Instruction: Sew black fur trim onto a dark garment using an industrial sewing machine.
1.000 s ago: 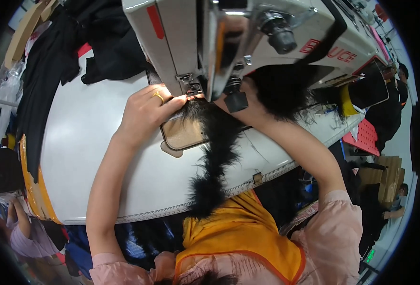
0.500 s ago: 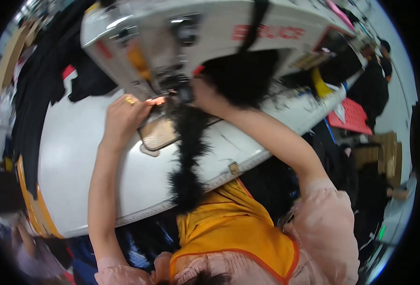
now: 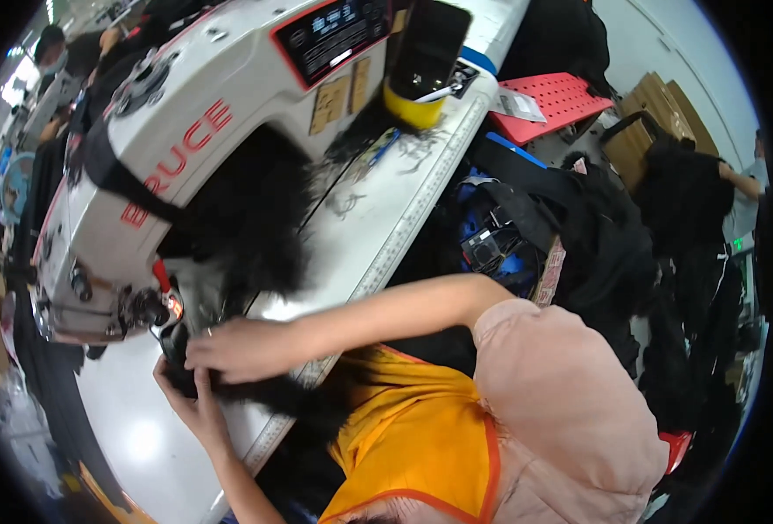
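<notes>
A white sewing machine (image 3: 98, 249) stands on the table with its lit needle area close to both hands. My left hand (image 3: 196, 415) is just in front of the needle area, its fingers and thumb closed on the edge of a black furry strip (image 3: 295, 403). From the right, my right hand (image 3: 251, 349) reaches across, its fingers bent and pressed on the same strip beside the left thumb. The strip trails toward my lap. More black fur (image 3: 260, 214) is bunched under the machine's arm. My hands hide the gripped edge.
A phone (image 3: 430, 48) leans in a yellow holder (image 3: 414, 109) at the table's far end. Loose black fibres (image 3: 347, 196) lie near it. A red perforated stool (image 3: 552, 100) and dark cloth (image 3: 596, 236) are to the right. A person's arm (image 3: 740, 182) shows farther right.
The view has swung to the right. My right hand has come out from under the machine's arm to meet my left hand at the strip, in front of the needle area.
</notes>
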Demonstrator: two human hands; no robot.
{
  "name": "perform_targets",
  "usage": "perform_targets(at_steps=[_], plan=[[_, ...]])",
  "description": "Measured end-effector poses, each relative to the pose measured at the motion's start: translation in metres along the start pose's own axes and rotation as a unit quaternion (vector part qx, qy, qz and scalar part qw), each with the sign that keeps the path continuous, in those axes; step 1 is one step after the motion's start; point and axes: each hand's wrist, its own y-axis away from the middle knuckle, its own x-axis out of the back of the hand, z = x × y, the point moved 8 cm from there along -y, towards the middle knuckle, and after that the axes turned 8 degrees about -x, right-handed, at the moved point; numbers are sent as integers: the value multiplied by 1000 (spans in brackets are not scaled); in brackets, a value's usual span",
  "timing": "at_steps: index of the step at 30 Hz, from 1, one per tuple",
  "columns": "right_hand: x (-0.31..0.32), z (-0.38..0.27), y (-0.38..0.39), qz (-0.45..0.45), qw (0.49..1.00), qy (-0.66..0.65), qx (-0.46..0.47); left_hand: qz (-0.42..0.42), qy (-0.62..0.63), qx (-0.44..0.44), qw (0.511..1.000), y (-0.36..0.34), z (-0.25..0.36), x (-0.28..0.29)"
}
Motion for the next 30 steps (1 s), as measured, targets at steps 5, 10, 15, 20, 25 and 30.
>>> perform_targets(at_steps=[5, 10, 15, 20, 25, 30], plan=[[83, -30, 89, 160, 964, 210, 24, 22, 21, 55, 998, -7, -9, 28], [270, 59, 225, 455, 845, 71, -272, 25, 46, 9, 999, 2, 9, 29], [417, 115, 240, 471, 794, 300, -243, 17, 38, 117, 992, 11, -67, 70], [436, 185, 210, 358, 774, 450, -265, 146, 99, 174, 969, 15, -30, 56], [424, 177, 205, 377, 824, 354, -231, 55, -58, 40, 996, 20, -19, 62], [423, 169, 213, 298, 753, 384, -444, 47, -77, 80, 993, 11, -10, 34]])
